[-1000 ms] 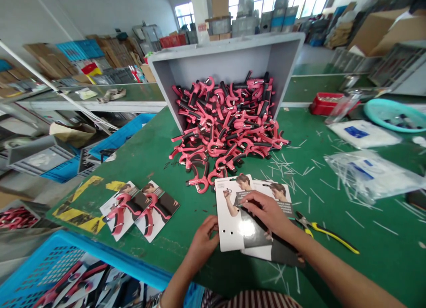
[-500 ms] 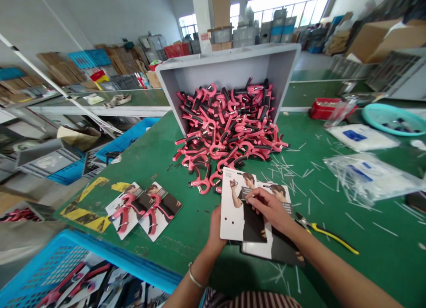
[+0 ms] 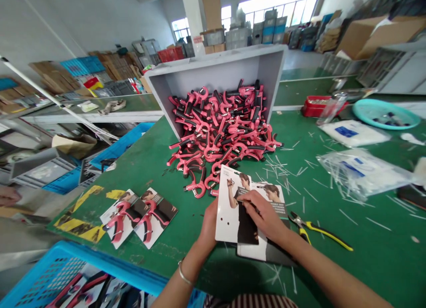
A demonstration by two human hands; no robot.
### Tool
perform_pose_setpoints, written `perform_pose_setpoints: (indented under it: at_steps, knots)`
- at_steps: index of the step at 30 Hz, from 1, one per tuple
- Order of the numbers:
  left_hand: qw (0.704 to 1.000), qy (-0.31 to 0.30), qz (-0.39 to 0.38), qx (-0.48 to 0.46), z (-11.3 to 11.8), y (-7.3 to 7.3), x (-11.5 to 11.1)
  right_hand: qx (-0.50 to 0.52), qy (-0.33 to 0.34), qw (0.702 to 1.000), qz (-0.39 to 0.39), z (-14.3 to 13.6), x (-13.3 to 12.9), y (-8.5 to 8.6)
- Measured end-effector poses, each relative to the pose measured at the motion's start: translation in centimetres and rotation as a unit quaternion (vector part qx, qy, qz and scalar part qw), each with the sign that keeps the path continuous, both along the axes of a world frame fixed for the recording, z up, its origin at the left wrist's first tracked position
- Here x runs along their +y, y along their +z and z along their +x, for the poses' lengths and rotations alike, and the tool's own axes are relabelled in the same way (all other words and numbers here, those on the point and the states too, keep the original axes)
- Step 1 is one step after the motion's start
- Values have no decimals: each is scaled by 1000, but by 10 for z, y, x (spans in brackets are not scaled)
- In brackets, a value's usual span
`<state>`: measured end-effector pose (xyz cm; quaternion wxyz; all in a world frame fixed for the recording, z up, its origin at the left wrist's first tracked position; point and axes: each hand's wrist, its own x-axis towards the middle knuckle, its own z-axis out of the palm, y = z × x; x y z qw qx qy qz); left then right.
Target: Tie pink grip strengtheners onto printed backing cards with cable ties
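Note:
My left hand (image 3: 208,223) grips a printed backing card (image 3: 227,226) by its left edge, with most of the fingers hidden behind it. The card is held tilted up, showing a picture of a person and small punched holes. Against its front, the fingers of my right hand (image 3: 262,212) are pinched together; whatever they hold is too small to make out. Beneath lies a stack of similar cards (image 3: 250,251). Just beyond the card, pink-and-black hand grips (image 3: 216,135) spill from a tipped grey bin (image 3: 213,66).
Two cards with hand grips (image 3: 153,215) lie left, above a blue basket (image 3: 29,272) of carded grips. Yellow-handled cutters (image 3: 319,230), loose white ties (image 3: 286,179) and plastic bags (image 3: 362,172) are on the right. Another person's hand (image 3: 9,196) shows at the far left.
The view has shifted slightly, and another person's hand has come in at the far left. My hands keep nearly the same pose on the card.

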<state>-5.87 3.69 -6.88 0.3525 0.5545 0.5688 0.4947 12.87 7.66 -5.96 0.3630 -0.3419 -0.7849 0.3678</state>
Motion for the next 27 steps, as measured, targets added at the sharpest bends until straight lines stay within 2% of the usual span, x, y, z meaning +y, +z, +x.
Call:
perform_pose_setpoints:
  at_steps: [3,5,11,14,16,19,21,24,27]
  knots:
    - [995,12,-26,-100,-1,0,-3,-14,37,999,7,2,-1,3]
    - [987,7,-54,-153,-4,4,-7,-23,31,999,4,3,-2,2]
    - [957,-11,-164,-238,-10,21,-11,38,-16,999,-3,-4,-5,1]
    - [933,-33,-242,-264,-10,22,-7,92,-54,994,3,0,-9,6]
    - [912,-64,-281,-291,-11,19,-7,105,-104,989,14,14,-13,5]
    - [906,-58,-300,-294,-15,14,-10,31,-213,977,13,63,-10,-9]
    - [912,-38,-301,-277,-17,11,-11,-97,-301,948,-24,113,3,-23]
    - [913,-45,-307,-265,-15,6,-7,-168,-397,900,-71,193,38,-35]
    - [911,-80,-305,-265,-2,4,2,-233,-461,851,-94,248,77,-33]
